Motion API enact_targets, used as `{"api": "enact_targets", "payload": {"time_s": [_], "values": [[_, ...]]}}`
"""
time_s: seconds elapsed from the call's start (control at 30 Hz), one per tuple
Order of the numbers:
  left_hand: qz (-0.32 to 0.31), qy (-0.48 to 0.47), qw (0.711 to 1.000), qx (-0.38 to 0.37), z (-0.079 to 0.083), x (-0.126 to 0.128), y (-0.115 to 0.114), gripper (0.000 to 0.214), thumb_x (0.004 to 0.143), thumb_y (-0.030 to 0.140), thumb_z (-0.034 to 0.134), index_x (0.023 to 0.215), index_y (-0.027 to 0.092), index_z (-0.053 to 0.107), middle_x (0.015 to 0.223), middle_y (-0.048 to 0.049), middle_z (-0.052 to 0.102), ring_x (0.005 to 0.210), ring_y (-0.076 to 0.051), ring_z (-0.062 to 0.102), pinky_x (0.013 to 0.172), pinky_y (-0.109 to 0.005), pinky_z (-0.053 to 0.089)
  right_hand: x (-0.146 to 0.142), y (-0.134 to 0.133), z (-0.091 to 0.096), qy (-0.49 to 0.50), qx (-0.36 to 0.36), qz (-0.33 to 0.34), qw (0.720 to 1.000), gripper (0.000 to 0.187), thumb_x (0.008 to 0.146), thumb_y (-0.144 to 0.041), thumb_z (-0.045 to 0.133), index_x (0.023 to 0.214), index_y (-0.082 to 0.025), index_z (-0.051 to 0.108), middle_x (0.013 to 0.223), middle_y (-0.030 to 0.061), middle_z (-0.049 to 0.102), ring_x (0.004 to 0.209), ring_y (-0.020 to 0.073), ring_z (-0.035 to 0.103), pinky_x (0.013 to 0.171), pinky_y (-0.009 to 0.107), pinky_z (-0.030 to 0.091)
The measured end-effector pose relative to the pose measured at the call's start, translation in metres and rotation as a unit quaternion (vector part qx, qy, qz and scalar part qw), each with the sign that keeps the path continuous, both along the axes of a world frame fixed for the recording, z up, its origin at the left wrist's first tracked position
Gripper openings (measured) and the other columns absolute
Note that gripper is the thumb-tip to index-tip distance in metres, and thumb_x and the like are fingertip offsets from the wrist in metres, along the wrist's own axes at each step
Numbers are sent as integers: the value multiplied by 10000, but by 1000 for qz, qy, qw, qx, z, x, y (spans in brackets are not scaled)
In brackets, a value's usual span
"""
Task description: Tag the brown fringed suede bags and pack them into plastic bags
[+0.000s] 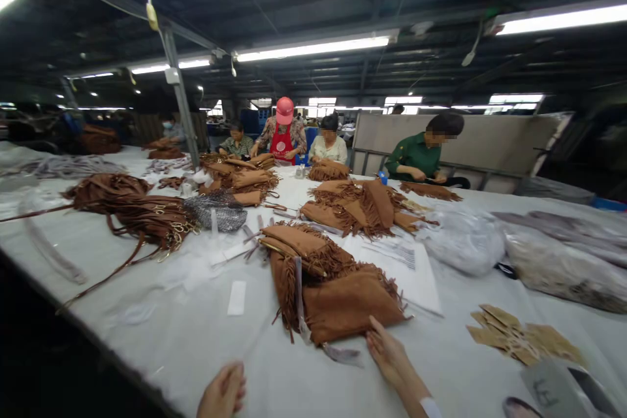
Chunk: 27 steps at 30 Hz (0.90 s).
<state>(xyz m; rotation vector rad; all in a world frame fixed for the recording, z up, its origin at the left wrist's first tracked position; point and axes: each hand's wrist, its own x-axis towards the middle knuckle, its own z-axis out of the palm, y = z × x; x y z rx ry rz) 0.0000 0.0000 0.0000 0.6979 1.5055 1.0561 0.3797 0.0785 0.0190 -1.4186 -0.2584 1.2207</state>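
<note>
A brown suede fringed bag (343, 304) lies flat on the white table (206, 333) in front of me, on top of a small heap of the same bags. My right hand (389, 353) reaches up from below, its fingers stretched out and touching the bag's near edge. At the bottom edge, my left hand (223, 392) hovers low over the table with fingers curled loosely; nothing shows in it. A clear plastic strip (298, 300) hangs down the bag's left side.
More fringed bags (362, 209) are piled mid-table, and brown straps with metal rings (147, 215) lie at left. Plastic-wrapped bundles (563, 261) and tan card pieces (519, 336) are at right. Printed paper (396, 261) lies by the bag. Several people (421, 153) work at the far side.
</note>
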Motion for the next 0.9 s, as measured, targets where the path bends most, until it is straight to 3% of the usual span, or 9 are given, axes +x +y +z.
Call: {"api": "enact_targets", "payload": {"time_s": [0.1,0.17,0.23,0.33,0.53,0.63,0.73,0.83,0.9], "values": [[41,-186,981,-41,12,34,39,622,768,542,633,1218,145,470,1148,-188,630,969,-234,663,926,-322,463,-4,20,7,22,-39,17,999,471,506,-402,845,839,-212,571,586,-45,568,486,115,574,382,167,451],[31,-271,960,-63,19,61,69,630,864,558,487,1324,145,366,1284,-219,541,1034,-225,641,978,-324,423,-7,31,13,33,-52,30,998,489,525,-407,838,894,-222,576,585,-55,569,465,118,562,372,179,445],[9,-313,947,-67,25,83,98,687,860,627,426,1338,138,356,1248,-224,569,1013,-243,652,972,-349,431,-11,37,22,49,-47,48,997,515,533,-394,834,949,-233,576,676,-38,636,559,150,623,465,217,519],[-44,-356,930,-78,28,97,130,761,792,715,455,1297,147,409,1103,-196,653,929,-262,678,906,-379,471,-18,38,40,103,17,48,993,511,536,-318,826,976,-230,581,835,-17,703,741,189,676,620,278,583],[-149,-407,890,-144,24,93,164,654,768,637,564,1098,72,563,888,-193,694,803,-303,681,768,-424,514,3,17,85,134,128,-72,980,465,576,-203,765,1014,-240,612,870,-48,733,845,166,682,707,244,589],[-134,-438,882,-115,25,104,187,464,827,504,543,1020,86,599,887,-158,697,857,-284,668,815,-427,508,26,2,109,135,152,-123,971,440,635,-197,714,1062,-250,625,948,-30,737,867,178,686,728,285,598],[-77,-449,888,-69,27,122,221,281,861,373,503,965,130,601,834,-95,696,832,-234,660,813,-394,517,42,-13,131,126,158,-194,960,450,650,-174,688,1085,-279,634,980,-39,736,811,157,691,659,259,598],[-24,-424,904,-49,32,131,253,224,898,314,443,958,153,587,777,-59,679,765,-190,652,753,-340,532,48,-27,144,115,166,-242,949,475,654,-160,692,1103,-303,633,1010,-52,730,800,142,689,643,247,597],[-12,-392,918,-54,37,129,264,251,923,328,412,957,148,584,768,-69,668,740,-189,649,708,-327,534,50,-38,147,102,176,-254,946,485,664,-166,701,1119,-313,625,1025,-57,725,819,142,688,660,253,601]]}}
